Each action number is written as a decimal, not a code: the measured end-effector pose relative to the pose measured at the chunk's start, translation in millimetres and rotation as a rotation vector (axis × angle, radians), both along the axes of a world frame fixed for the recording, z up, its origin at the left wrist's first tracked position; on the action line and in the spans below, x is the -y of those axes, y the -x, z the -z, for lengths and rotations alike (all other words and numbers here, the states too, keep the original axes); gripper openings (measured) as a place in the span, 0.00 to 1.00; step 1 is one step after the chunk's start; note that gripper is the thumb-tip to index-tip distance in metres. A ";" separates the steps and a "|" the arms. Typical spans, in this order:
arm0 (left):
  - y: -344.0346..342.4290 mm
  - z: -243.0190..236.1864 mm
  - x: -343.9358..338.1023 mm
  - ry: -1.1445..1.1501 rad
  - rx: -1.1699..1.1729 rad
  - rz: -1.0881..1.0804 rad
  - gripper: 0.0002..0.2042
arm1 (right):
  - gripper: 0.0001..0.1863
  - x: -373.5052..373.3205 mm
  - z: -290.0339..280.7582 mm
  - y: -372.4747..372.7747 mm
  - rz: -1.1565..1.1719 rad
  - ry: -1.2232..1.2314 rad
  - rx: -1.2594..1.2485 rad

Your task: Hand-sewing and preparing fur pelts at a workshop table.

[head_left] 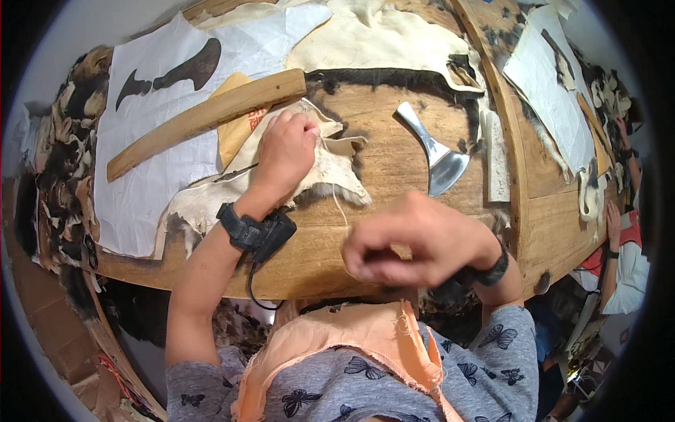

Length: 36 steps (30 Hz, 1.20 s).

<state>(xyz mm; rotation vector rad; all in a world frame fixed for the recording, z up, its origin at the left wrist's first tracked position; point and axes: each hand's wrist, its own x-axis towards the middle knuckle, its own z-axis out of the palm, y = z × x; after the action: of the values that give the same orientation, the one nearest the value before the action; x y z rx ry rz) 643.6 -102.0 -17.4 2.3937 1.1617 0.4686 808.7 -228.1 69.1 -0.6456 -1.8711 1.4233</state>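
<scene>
My left hand (287,149) is closed, pinching a pale, fur-backed hide piece (341,172) on the wooden table (387,165). A white thread (338,202) hangs from the hide down toward my right hand (404,243), which is raised near the table's front edge, blurred, with fingers curled into a pinch; whatever they hold is too small to make out. A metal crescent-bladed knife (446,169) lies right of the hide. A long wooden bar (204,123) rests across white paper (133,197) and an orange-yellow sheet at the left.
Dark flat shapes (190,63) lie on the paper. Larger cream hide (373,35) spans the back. A wooden rail (517,218) divides the table; beyond it lie paper (548,84) and scraps. Another person's hands (614,228) work at far right. Fur scraps (67,155) pile at left.
</scene>
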 end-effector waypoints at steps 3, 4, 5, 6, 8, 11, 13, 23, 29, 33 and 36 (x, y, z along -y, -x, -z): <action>3.5 -15.5 8.2 0.119 0.277 -0.059 0.07 | 0.04 -18.7 20.5 7.7 0.236 0.035 -0.037; 7.2 -15.1 11.2 0.121 0.277 -0.057 0.07 | 0.04 -21.1 19.2 10.2 0.378 0.312 -0.085; 11.8 -14.3 12.6 0.071 0.287 0.233 0.07 | 0.03 -28.7 25.7 11.2 0.539 0.463 -0.169; 19.3 -15.3 16.6 0.016 0.286 0.514 0.07 | 0.03 -35.0 36.9 14.5 0.690 0.614 -0.260; 16.7 -35.2 23.0 0.178 0.273 0.546 0.08 | 0.03 -27.2 62.3 15.7 0.758 0.557 -0.074; 9.0 -37.8 16.4 0.161 0.229 -0.019 0.10 | 0.04 -11.2 74.6 20.1 0.789 0.413 0.225; 9.4 -19.2 6.4 0.117 0.202 -0.017 0.09 | 0.04 -11.7 72.0 19.6 0.779 0.388 0.261; -3.6 -3.0 0.6 0.089 0.024 0.017 0.06 | 0.05 26.7 32.0 -45.2 0.689 0.238 0.217; -2.3 -19.1 -11.6 0.142 0.072 0.101 0.06 | 0.06 51.7 3.8 -54.7 0.653 0.433 -0.409; -10.2 -22.5 -18.0 0.451 0.232 0.352 0.06 | 0.07 53.8 8.3 -64.4 0.744 0.428 -0.410; -19.2 -15.4 -17.7 0.754 0.194 0.312 0.06 | 0.05 57.6 5.2 -61.7 0.830 0.407 -0.232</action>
<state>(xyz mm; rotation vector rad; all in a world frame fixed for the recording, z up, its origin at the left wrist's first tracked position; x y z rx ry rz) 662.8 -84.4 -1.9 1.7693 0.6864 0.1153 870.4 -285.7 64.0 -1.2162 -0.9322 1.2231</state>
